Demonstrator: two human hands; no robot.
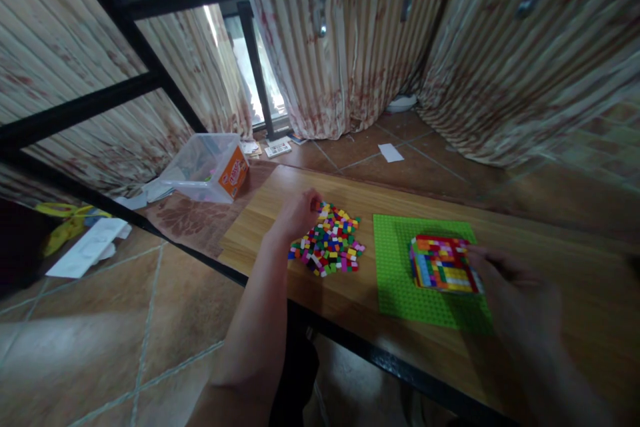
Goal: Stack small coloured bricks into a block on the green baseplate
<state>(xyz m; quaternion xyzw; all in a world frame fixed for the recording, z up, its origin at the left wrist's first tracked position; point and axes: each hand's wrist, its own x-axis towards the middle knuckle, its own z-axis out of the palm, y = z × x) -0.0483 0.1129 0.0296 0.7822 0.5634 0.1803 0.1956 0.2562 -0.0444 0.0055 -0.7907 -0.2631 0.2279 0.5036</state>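
Note:
A pile of small coloured bricks (331,241) lies on the wooden table (320,300). My left hand (299,212) rests at the pile's far left edge, fingers curled down among the bricks; what they pinch is hidden. To the right lies a green baseplate (400,280) with a multicoloured block of stacked bricks (443,263) on it. My right hand (510,280), blurred, sits at the right side of that block, touching or almost touching it; its fingers are smeared.
A clear plastic box with an orange label (210,167) lies tipped on the floor beyond the table's left end. Papers (87,247) and cards lie on the tiled floor. Striped curtains hang behind. A black metal frame (135,33) crosses overhead.

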